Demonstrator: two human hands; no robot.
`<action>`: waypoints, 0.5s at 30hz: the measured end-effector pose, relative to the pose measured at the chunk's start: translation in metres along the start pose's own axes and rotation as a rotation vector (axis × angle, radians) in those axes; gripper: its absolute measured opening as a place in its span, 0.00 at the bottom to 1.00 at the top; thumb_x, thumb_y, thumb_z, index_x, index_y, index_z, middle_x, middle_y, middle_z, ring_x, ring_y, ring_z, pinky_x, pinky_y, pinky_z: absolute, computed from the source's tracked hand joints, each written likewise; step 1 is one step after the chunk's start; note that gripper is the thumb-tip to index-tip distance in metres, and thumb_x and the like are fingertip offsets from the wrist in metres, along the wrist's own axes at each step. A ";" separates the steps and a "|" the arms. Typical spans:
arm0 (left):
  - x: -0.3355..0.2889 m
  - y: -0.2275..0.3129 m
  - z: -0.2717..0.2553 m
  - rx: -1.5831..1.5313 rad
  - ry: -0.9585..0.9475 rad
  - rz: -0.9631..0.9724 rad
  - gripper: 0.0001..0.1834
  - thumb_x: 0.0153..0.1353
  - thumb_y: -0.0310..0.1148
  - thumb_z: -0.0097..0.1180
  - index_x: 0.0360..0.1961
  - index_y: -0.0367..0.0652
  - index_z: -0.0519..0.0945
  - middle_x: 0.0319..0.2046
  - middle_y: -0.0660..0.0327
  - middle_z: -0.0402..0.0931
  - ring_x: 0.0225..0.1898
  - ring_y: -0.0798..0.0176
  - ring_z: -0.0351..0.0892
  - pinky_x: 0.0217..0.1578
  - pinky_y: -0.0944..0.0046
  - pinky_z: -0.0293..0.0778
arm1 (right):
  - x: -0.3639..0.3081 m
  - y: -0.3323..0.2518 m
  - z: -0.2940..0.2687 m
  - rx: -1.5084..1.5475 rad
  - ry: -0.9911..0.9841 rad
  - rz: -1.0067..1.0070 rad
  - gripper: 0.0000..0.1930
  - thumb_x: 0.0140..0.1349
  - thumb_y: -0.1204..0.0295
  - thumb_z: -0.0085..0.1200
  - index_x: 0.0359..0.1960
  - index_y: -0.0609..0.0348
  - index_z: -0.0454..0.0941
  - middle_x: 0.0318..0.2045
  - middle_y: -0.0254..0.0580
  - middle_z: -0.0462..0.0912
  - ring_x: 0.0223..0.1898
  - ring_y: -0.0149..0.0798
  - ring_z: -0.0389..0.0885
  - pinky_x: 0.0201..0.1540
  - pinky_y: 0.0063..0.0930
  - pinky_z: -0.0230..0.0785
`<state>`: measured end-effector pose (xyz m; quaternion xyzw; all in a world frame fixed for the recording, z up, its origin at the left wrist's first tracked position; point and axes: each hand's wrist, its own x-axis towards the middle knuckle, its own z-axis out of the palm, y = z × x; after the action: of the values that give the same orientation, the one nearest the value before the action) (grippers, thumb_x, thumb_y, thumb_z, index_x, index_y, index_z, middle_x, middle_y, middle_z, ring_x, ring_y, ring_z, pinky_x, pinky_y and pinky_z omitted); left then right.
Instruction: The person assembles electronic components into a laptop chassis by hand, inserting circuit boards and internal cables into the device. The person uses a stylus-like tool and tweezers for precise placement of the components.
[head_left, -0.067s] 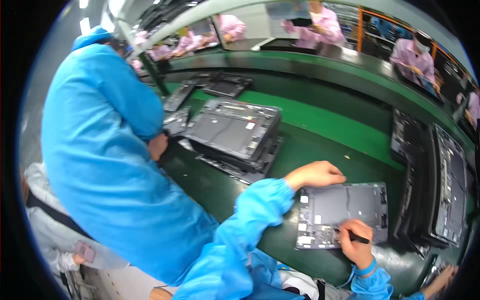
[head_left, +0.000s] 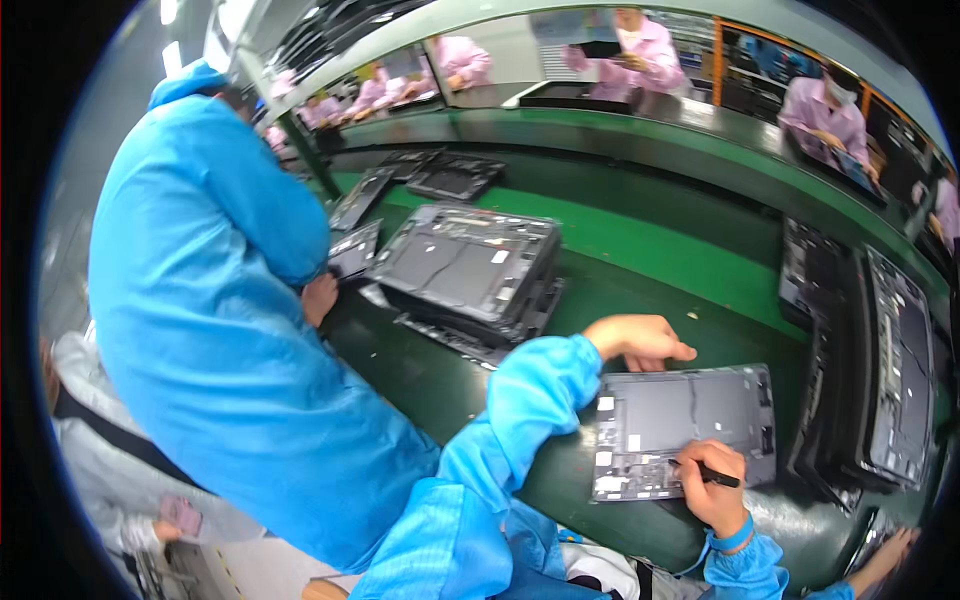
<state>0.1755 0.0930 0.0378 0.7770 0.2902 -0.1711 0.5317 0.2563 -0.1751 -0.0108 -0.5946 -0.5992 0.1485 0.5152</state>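
Observation:
An opened grey tablet [head_left: 700, 410] lies on the green bench, its inner parts and several white labels exposed. My left hand [head_left: 643, 340] is over its far edge, fingers bent and close together; what they hold, if anything, is hidden. My right hand [head_left: 713, 485] grips a slim black hand tool [head_left: 722, 477] like a pen or tweezers. The tool's tip is hidden by my fingers, near the circuit board [head_left: 650, 474] along the tablet's near side. A blue band [head_left: 732, 537] circles my right wrist.
A stack of opened tablets [head_left: 465, 260] stands left of centre, with more housings [head_left: 455, 177] behind it. Another stack [head_left: 895, 370] rises at the right. Beside me on the left is a co-worker in blue [head_left: 230, 300]. Another person's hand [head_left: 885, 560] shows at lower right.
My left hand and sleeve have shifted slightly to the right, and its fingers are bent further down. My right hand stays in nearly the same place with the tool.

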 end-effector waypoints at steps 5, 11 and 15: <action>-0.018 0.005 -0.008 0.306 -0.096 0.151 0.36 0.66 0.64 0.59 0.49 0.38 0.89 0.41 0.54 0.88 0.43 0.63 0.82 0.47 0.59 0.77 | 0.016 -0.006 0.007 -0.012 0.046 -0.179 0.05 0.50 0.83 0.58 0.28 0.63 0.80 0.25 0.47 0.83 0.27 0.48 0.84 0.30 0.35 0.77; -0.031 -0.021 -0.084 -0.356 0.731 0.217 0.21 0.71 0.45 0.59 0.37 0.33 0.86 0.31 0.57 0.84 0.31 0.66 0.82 0.34 0.61 0.80 | 0.017 0.010 0.020 -0.187 -0.044 -0.225 0.05 0.56 0.77 0.60 0.31 0.56 0.76 0.25 0.39 0.78 0.30 0.44 0.82 0.31 0.39 0.75; 0.043 -0.051 -0.133 -0.762 1.041 0.110 0.22 0.71 0.51 0.61 0.34 0.39 0.79 0.22 0.66 0.72 0.24 0.67 0.75 0.26 0.64 0.81 | 0.027 0.026 0.030 -0.211 -0.002 -0.263 0.05 0.60 0.73 0.59 0.30 0.55 0.74 0.25 0.38 0.77 0.30 0.45 0.81 0.33 0.41 0.75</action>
<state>0.1702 0.2416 0.0260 0.5292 0.5101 0.3706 0.5679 0.2532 -0.1324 -0.0326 -0.5615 -0.6846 0.0164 0.4645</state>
